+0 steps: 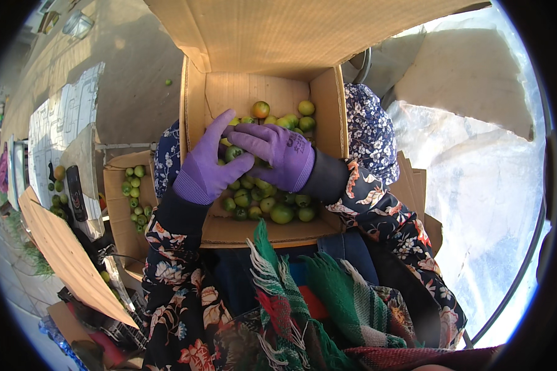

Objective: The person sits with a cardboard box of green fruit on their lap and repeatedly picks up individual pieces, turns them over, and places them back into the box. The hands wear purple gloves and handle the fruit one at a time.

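My left hand [209, 162] and my right hand [278, 155] wear purple coated work gloves with black cuffs. Both are inside an open cardboard box [322, 95] on my lap, over a layer of small tomatoes [282, 213], mostly green. One green tomato [233, 153] lies between the left thumb and fingers, with the right fingertips just over it. My right hand is cupped palm down, its fingers reaching left; whatever is under its palm is hidden. An orange-tinged tomato [261, 109] and a yellow-green one [306, 107] rest towards the box's far side.
Left of my lap stands a smaller cardboard box [120, 208] with green tomatoes. Beyond it are a black cylindrical object [76, 192] and a leaning board [74, 259]. A metal bucket [78, 24] and a stray green tomato [168, 82] are on the ground. Clear plastic sheeting [482, 185] hangs at right.
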{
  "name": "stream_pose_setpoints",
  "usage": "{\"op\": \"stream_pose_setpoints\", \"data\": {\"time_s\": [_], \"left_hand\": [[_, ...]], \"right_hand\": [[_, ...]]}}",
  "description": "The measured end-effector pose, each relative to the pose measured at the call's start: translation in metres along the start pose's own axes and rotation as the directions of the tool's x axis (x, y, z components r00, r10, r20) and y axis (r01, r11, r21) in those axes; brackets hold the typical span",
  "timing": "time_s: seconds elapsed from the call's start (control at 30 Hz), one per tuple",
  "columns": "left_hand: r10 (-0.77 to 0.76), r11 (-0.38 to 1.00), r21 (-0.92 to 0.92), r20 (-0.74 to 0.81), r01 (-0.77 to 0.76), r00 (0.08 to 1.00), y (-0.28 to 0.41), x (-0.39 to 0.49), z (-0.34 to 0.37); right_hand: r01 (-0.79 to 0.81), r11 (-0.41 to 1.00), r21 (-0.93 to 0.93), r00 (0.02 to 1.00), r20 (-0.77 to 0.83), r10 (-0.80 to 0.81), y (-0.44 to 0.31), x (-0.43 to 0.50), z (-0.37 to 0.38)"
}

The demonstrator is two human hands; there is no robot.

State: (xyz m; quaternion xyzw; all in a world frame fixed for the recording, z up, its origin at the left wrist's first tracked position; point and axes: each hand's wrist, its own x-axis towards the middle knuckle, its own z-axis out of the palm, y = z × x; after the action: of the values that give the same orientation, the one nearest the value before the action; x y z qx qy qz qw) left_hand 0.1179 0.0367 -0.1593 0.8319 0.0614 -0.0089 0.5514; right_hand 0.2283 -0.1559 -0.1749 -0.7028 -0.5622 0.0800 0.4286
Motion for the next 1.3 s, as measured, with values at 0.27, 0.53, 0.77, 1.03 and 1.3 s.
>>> {"op": "stream_pose_setpoints", "data": {"time_s": [0.27, 0.53, 0.77, 1.03, 1.3], "left_hand": [[-0.1, 0.995, 0.029, 0.021, 0.099, 0.995, 0.01, 0.001, -0.001], [-0.061, 0.987, -0.152, -0.009, 0.059, 0.998, -0.002, 0.001, 0.001], [-0.054, 0.96, -0.276, -0.011, 0.048, 0.999, -0.013, 0.004, -0.006], [0.073, 0.975, -0.208, -0.013, -0.074, 0.997, -0.002, 0.003, -0.007], [0.036, 0.966, -0.259, 0.2, 0.017, 0.979, 0.005, 0.001, 0.003]], "right_hand": [[-0.165, 0.984, -0.065, 0.983, 0.075, 0.17, -0.005, -0.005, -0.006], [-0.286, 0.838, -0.464, 0.944, 0.011, 0.329, 0.03, -0.012, 0.01], [-0.315, 0.871, -0.378, 0.947, -0.069, 0.313, 0.025, -0.009, 0.006], [-0.089, 0.986, 0.141, 0.992, 0.097, 0.075, -0.009, 0.0, -0.011], [-0.118, 0.986, -0.117, 0.969, 0.202, 0.14, 0.004, -0.011, 0.01]]}}
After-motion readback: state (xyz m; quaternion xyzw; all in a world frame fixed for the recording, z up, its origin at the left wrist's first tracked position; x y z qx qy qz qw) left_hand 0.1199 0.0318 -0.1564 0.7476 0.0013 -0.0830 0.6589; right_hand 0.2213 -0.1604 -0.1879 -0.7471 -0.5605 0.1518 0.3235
